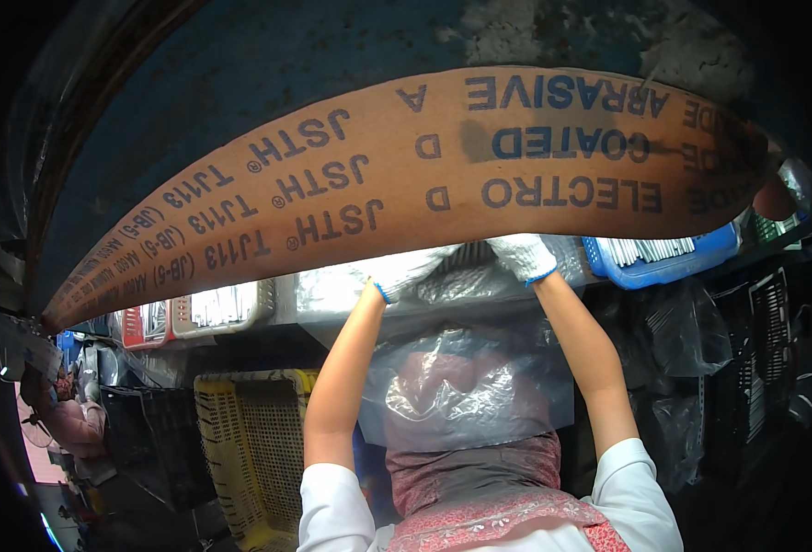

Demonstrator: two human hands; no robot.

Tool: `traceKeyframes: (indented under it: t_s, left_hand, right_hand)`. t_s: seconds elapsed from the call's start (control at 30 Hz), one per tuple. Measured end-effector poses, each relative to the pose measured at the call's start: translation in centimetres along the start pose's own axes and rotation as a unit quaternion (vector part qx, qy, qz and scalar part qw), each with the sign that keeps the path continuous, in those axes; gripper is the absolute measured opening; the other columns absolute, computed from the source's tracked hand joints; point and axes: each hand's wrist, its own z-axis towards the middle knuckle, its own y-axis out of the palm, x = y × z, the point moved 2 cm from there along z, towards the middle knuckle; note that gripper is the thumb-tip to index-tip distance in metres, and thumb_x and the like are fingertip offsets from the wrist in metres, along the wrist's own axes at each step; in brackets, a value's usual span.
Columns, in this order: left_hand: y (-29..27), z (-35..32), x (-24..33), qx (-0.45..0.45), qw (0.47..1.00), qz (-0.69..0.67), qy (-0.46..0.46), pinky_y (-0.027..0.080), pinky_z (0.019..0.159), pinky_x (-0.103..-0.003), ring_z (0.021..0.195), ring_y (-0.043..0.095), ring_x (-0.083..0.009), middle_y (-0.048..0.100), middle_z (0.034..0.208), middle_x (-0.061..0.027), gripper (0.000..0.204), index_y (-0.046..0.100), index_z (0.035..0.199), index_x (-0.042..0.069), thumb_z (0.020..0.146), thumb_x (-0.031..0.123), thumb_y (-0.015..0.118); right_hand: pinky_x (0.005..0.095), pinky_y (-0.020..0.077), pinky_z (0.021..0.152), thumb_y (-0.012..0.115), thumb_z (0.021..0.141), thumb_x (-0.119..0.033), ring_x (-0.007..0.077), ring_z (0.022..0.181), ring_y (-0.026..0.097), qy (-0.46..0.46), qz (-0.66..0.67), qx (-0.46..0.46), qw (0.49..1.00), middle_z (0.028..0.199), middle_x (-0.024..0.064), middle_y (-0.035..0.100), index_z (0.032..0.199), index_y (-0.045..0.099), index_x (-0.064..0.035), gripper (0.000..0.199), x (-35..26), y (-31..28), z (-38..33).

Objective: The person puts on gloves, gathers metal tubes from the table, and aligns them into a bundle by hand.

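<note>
My left hand [413, 270], in a white glove with a blue cuff edge, rests at the worktable's near edge. My right hand [524, 257], gloved alike, lies a little to its right. Between them sits a row of thin grey metal-looking pieces [468, 256] on clear plastic sheeting [332, 293]. A wide brown sanding belt [406, 175] with printed lettering crosses the view and covers the fingertips of both hands. Whether either glove grips a piece is hidden.
Right of my hands stands a blue basket [668, 269] of slender metal pieces. On the left are a red basket [147, 324] and a pale basket [224, 308], similarly filled. A yellow crate [254, 451] stands below the table. Another person [80, 419] is at far left.
</note>
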Motion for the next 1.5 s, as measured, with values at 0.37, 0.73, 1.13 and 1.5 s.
traceKeyframes:
  t_s: [0.37,0.73,1.13,1.5]
  left_hand:
    - [-0.8,-0.4,-2.8,0.092,0.960,-0.223,-0.142,0.049,0.054,-0.026,0.065,0.060,-0.0121,0.067,0.089,-0.0079,0.022,0.062,0.108,0.000,0.092,0.014,0.055]
    - [1.1,1.6,-4.6,-0.006,0.800,-0.563,-0.208,0.055,0.064,-0.027,0.072,0.065,-0.0157,0.066,0.090,-0.0083,0.019,0.062,0.108,-0.001,0.089,0.001,0.058]
    - [2.8,1.5,-0.2,-0.044,0.968,-0.243,-0.035,0.045,0.096,-0.032,0.112,0.054,-0.0189,0.055,0.128,-0.0089,0.056,0.048,0.132,0.000,0.081,0.005,0.071]
    - [4.4,2.9,-2.0,0.003,0.979,-0.196,-0.060,0.046,0.098,-0.036,0.116,0.053,-0.0241,0.059,0.125,-0.0161,0.045,0.055,0.128,-0.002,0.088,0.015,0.069]
  right_hand:
    - [0.0371,0.0540,0.077,0.073,0.069,-0.008,0.0277,0.096,0.066,-0.345,-0.110,0.086,0.928,0.108,0.0064,0.069,0.115,0.067,-0.0199,0.048,-8.4,-2.0,-1.2]
    - [0.0375,0.0535,0.080,0.071,0.078,-0.011,0.0292,0.096,0.065,-0.304,-0.076,0.044,0.949,0.105,0.0133,0.067,0.121,0.061,-0.0129,0.045,-7.8,-3.0,-0.9]
    - [0.0309,0.0534,0.086,0.078,0.082,-0.026,0.0187,0.101,0.065,-0.021,0.284,0.067,0.956,0.110,0.0073,0.068,0.115,0.064,-0.0041,0.042,-3.3,-3.6,-0.7]
    - [0.0311,0.0527,0.087,0.081,0.076,-0.027,0.0177,0.099,0.064,0.045,0.260,0.048,0.963,0.106,0.0067,0.068,0.113,0.065,-0.0042,0.046,0.6,-5.2,-0.8]
